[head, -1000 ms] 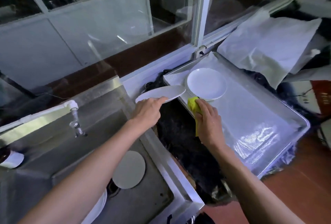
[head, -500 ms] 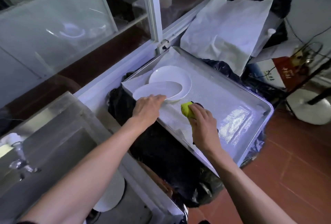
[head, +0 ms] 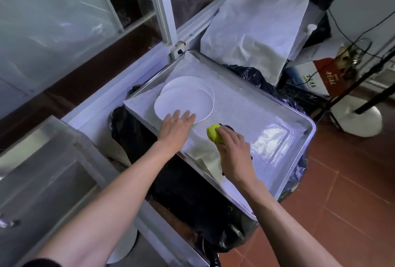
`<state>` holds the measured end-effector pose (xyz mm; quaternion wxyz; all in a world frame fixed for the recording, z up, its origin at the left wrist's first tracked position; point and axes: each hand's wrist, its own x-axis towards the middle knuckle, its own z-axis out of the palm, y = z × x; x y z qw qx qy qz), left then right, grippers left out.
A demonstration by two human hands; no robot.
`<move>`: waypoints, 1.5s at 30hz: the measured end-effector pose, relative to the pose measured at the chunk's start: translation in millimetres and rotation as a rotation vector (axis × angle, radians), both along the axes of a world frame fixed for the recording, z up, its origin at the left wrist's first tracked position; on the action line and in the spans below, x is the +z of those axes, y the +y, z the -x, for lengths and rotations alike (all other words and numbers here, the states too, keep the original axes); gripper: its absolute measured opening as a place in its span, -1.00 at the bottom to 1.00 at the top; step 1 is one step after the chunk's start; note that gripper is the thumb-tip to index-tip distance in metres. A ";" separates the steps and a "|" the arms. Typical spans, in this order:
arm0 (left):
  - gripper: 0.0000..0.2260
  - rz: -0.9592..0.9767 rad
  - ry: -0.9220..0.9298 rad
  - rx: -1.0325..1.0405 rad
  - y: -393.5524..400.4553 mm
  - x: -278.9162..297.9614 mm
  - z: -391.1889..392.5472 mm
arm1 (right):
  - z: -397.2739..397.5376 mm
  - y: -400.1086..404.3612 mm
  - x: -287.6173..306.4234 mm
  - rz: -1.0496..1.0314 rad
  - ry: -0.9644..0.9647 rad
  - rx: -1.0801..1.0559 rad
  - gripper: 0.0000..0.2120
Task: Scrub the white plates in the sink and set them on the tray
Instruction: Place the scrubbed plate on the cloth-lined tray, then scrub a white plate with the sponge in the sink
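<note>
Two white plates (head: 188,98) lay stacked on the metal tray (head: 299,130), toward its far left corner, the upper plate shifted slightly nearer than the one beneath. The tray was lined with a white mesh sheet (head: 239,106) and sat on black plastic sheeting (head: 183,192). The left hand (head: 176,126) was released, its fingers straight and spread, with the fingertips resting on the near rim of the upper plate. The right hand (head: 233,149) grasped a yellow-green sponge (head: 214,133), fingers curled over it, and was positioned over the near left part of the tray, just beside the plates and apart from them. A dark layer showed at the far side of the sponge. The steel sink (head: 53,181) stood at the left of the tray, and part of another white plate (head: 126,243) was visible in it, below the left forearm. A sheet of white paper (head: 256,31) lay draped behind the tray's far edge. A window frame (head: 162,8) ran along the far side. The floor (head: 352,192) at the right was red-brown tile.
</note>
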<state>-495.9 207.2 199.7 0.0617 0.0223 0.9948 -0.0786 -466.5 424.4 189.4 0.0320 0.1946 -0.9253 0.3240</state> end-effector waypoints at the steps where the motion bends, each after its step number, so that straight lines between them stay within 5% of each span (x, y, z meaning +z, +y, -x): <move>1: -0.33 -0.004 -0.022 0.003 -1.0 -3.5 3.5 | 0.2 0.4 -1.6 0.002 -0.003 -0.004 -0.62; 19: -0.22 -0.017 -0.098 0.008 -6.6 -35.5 34.4 | -1.1 -0.7 -17.7 0.004 -0.082 -0.048 -0.64; 26: -0.47 -0.108 -0.088 0.043 -8.3 -22.8 16.7 | 1.6 -5.2 -9.4 0.012 -0.069 -0.020 -0.65; 29: -0.68 -0.212 0.066 0.058 -10.7 -12.6 -4.8 | 0.1 -10.7 -3.9 0.020 -0.063 -0.007 -0.63; 33: -0.59 -0.364 0.217 0.056 -21.2 -5.4 -47.6 | -5.2 -29.4 8.9 0.045 -0.082 0.023 -0.59; 45: -0.76 -0.516 0.212 0.559 -85.1 4.5 -215.6 | -77.1 -155.6 42.8 0.099 -0.059 0.461 -0.54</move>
